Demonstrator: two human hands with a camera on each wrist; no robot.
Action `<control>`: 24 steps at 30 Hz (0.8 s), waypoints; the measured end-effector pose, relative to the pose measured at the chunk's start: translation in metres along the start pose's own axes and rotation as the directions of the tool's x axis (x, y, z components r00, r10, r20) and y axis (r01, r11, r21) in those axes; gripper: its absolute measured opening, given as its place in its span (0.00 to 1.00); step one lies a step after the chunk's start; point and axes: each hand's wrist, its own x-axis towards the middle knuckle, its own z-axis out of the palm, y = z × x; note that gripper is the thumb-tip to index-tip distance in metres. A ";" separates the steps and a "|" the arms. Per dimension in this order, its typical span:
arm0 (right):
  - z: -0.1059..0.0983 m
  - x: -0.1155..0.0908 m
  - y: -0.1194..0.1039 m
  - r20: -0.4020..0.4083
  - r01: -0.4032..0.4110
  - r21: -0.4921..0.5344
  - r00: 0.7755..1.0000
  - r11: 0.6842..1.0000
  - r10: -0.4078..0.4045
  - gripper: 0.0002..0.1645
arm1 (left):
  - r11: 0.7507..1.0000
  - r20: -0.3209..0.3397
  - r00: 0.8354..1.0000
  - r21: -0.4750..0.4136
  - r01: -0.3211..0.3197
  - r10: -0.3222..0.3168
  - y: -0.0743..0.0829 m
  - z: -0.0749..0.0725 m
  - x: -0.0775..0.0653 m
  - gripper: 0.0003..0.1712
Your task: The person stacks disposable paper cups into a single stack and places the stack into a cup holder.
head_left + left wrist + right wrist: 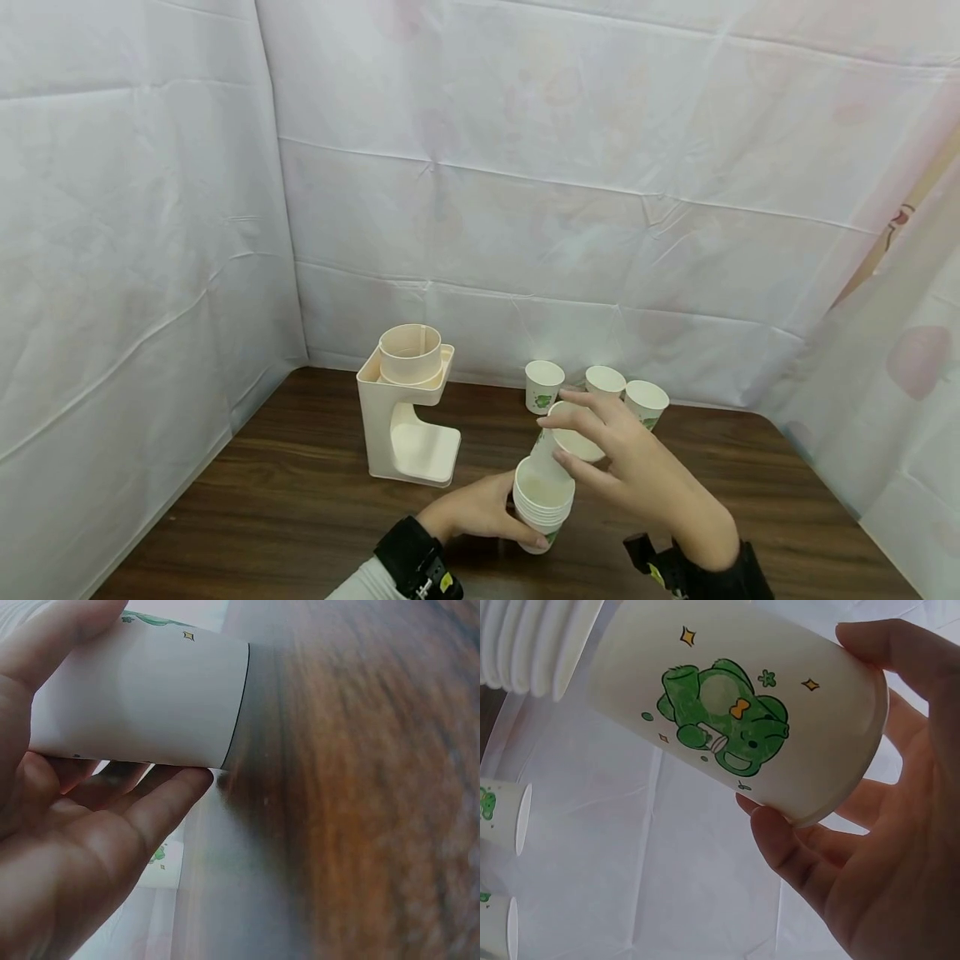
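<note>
My left hand grips a stack of nested white paper cups near the table's front. In the left wrist view its thumb and fingers lie around the lowest cup, whose base is close to the tabletop. The right hand holds a single paper cup near its rim, fingers on opposite sides. That cup is tilted above the stack, its lower end towards the stack's open mouth. A green bear is printed on its side. Whether its base touches the stack I cannot tell.
Behind the hands stand three paper cups, a left one, a middle one and a right one. A cream stand with a round holder on top is left of them. White curtains enclose the brown wooden table.
</note>
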 end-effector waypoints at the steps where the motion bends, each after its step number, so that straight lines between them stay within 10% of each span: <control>1: 0.000 0.000 -0.001 0.011 -0.003 0.007 1.000 1.000 0.003 0.24 | 1.000 0.001 1.000 0.005 -0.001 0.001 0.000 0.000 0.000 0.37; 24: 0.022 -0.008 -0.006 0.237 -0.135 0.055 0.964 0.989 0.118 0.20 | 0.999 0.005 1.000 0.026 0.022 -0.022 0.003 0.000 -0.002 0.36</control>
